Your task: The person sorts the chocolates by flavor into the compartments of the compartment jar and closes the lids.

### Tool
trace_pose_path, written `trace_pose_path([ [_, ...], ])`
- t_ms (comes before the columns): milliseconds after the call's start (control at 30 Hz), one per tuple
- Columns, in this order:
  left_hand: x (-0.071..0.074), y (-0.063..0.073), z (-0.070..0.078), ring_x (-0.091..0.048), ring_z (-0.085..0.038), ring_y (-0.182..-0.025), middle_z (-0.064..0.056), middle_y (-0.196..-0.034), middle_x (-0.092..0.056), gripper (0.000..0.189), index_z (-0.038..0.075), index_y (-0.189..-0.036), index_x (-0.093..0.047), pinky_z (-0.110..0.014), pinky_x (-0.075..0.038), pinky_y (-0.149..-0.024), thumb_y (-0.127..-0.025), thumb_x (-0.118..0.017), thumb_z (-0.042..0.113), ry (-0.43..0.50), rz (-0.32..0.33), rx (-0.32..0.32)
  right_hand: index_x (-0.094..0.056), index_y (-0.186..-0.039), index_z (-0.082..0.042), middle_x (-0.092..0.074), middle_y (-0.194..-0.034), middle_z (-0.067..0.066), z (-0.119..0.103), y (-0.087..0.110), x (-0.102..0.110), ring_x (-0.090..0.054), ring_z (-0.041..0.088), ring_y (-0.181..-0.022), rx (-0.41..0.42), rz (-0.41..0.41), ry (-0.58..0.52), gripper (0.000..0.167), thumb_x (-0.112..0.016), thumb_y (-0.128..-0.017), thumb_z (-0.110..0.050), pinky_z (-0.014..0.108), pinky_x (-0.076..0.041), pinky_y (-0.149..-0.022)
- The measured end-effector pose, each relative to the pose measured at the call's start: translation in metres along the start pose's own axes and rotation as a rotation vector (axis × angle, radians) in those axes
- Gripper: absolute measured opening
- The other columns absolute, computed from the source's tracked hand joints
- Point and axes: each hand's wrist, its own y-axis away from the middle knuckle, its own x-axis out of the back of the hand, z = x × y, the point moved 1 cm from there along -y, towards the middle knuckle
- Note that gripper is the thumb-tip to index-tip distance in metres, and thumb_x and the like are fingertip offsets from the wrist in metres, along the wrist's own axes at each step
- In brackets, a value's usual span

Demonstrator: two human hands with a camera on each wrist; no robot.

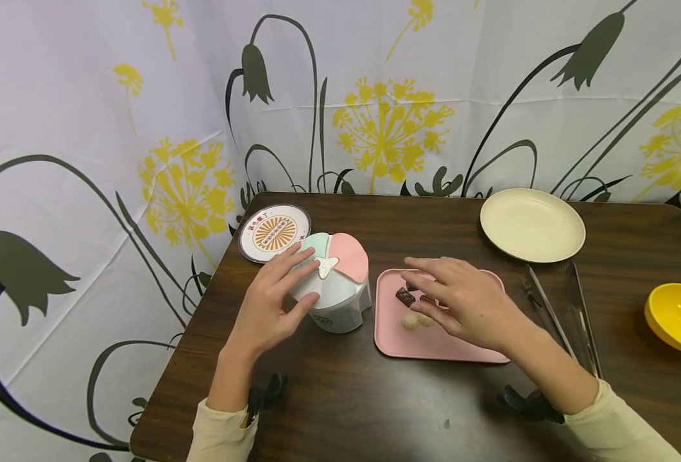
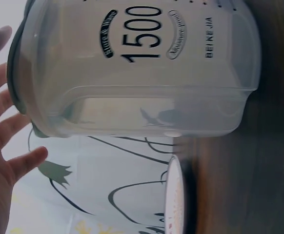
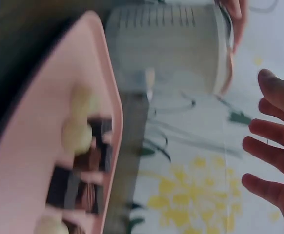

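Observation:
A translucent plastic canister (image 2: 147, 73) marked 1500 stands on the table. Its round lid has mint, pink (image 1: 348, 256) and whitish sections around a white bow-shaped knob (image 1: 327, 266). My left hand (image 1: 271, 298) is spread at the canister's left side, fingers near the lid; whether they touch it I cannot tell. Over the pink tray (image 1: 392, 343), my right hand (image 1: 467, 298) hovers with fingers extended, holding nothing. On that tray lie several dark wrapped pieces (image 1: 405, 296) and pale round balls (image 1: 410, 321), partly hidden by the hand in the head view.
Behind the canister lies a patterned plate (image 1: 250, 240). A cream oval plate (image 1: 532, 224) sits at the back right. Metal tongs (image 1: 585, 314) rest right of the tray, and a yellow bowl (image 1: 672, 321) stands farther right. A floral curtain (image 1: 294, 128) hangs behind the table.

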Motion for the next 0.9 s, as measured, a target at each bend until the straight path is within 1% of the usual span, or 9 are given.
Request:
trace_pose_path([
  [200,-0.006,0.004,-0.001,-0.042,-0.031,-0.136,-0.004,-0.139,-0.057,0.054,0.010,-0.126,-0.067,-0.053,-0.024,-0.113,-0.086,-0.068,0.047,0.028,-0.002,-0.015,-0.057,-0.137,-0.009,-0.052,-0.142,0.008,-0.025,-0.027,-0.021,-0.050,0.024,-0.129,0.102,0.027,-0.016,0.044,-0.060,-0.098,-0.030,0.044,-0.039,-0.106],
  [267,-0.008,0.005,-0.002,-0.042,-0.031,-0.136,-0.004,-0.139,-0.057,0.056,0.010,-0.127,-0.067,-0.054,-0.024,-0.113,-0.084,-0.070,0.047,0.040,-0.008,-0.016,-0.057,-0.137,-0.008,-0.051,-0.143,0.009,-0.031,-0.035,-0.027,-0.048,0.024,-0.131,0.121,0.024,0.007,0.044,-0.061,-0.097,-0.029,0.044,-0.037,-0.108],
  [400,-0.011,0.007,-0.003,-0.042,-0.033,-0.136,-0.007,-0.139,-0.056,0.058,0.009,-0.128,-0.066,-0.052,-0.026,-0.113,-0.083,-0.072,0.046,0.067,-0.011,-0.026,-0.057,-0.137,-0.009,-0.049,-0.146,0.010,-0.039,-0.048,-0.041,-0.046,0.025,-0.132,0.153,0.008,0.080,0.045,-0.060,-0.097,-0.029,0.044,-0.034,-0.110],
  [533,-0.014,0.007,-0.003,-0.043,-0.035,-0.135,-0.009,-0.139,-0.057,0.057,0.007,-0.128,-0.065,-0.048,-0.027,-0.114,-0.084,-0.072,0.042,0.090,-0.003,-0.049,-0.057,-0.138,-0.010,-0.049,-0.146,0.009,-0.042,-0.056,-0.053,-0.046,0.025,-0.133,0.180,0.012,0.151,0.044,-0.057,-0.098,-0.029,0.046,-0.035,-0.109],
  [667,-0.015,0.008,-0.005,-0.044,-0.035,-0.135,-0.010,-0.138,-0.057,0.057,0.006,-0.128,-0.065,-0.046,-0.028,-0.113,-0.084,-0.072,0.041,0.108,0.001,-0.058,-0.059,-0.136,-0.011,-0.053,-0.143,0.008,-0.041,-0.062,-0.064,-0.047,0.024,-0.131,0.188,0.037,0.187,0.042,-0.056,-0.099,-0.031,0.045,-0.039,-0.104],
  [900,-0.015,0.012,-0.009,-0.045,-0.036,-0.133,-0.009,-0.137,-0.058,0.055,0.007,-0.127,-0.066,-0.042,-0.033,-0.111,-0.087,-0.071,0.043,0.122,0.023,-0.062,-0.065,-0.129,-0.014,-0.060,-0.134,0.003,-0.041,-0.070,-0.072,-0.054,0.021,-0.123,0.187,0.078,0.245,0.036,-0.062,-0.096,-0.029,0.040,-0.043,-0.099],
])
